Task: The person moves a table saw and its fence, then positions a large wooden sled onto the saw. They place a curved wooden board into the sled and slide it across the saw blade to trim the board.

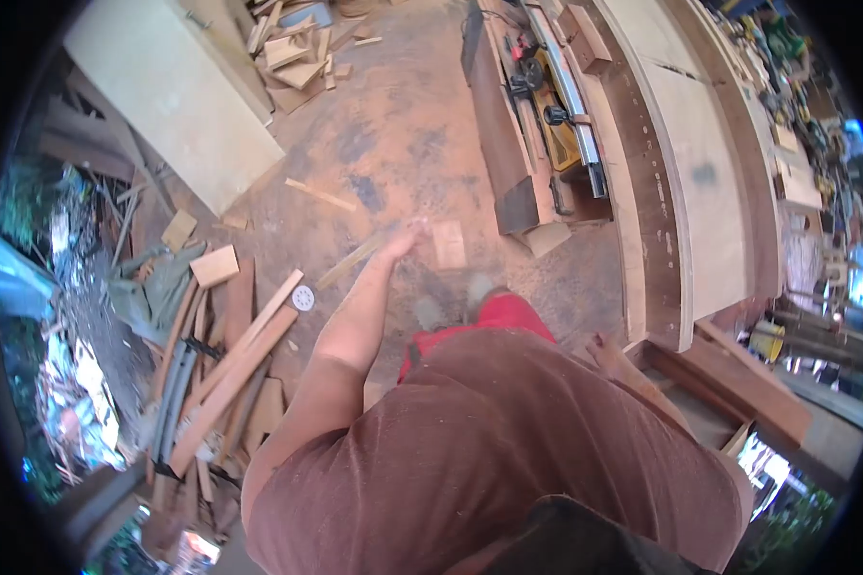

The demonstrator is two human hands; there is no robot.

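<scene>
My left hand (pixel 410 238) reaches forward over the dusty floor, a little blurred, fingers stretched out and nothing visible in it. Just to its right is a pale rectangular wood piece (pixel 449 244), apart from the fingertips in this view. A thin wood strip (pixel 350 261) lies on the floor to the left of the hand. Low at my right side is my right hand (pixel 604 355), its fingers loosely apart and holding nothing that shows. It is close to the near end of a long wooden panel frame (pixel 657 240).
A table saw (pixel 561 115) with a metal fence stands ahead to the right. A large pale board (pixel 173 105) leans at the left, beside a heap of offcuts (pixel 297 62). Timber lengths (pixel 235 369) and a white perforated disc (pixel 303 298) lie at the lower left.
</scene>
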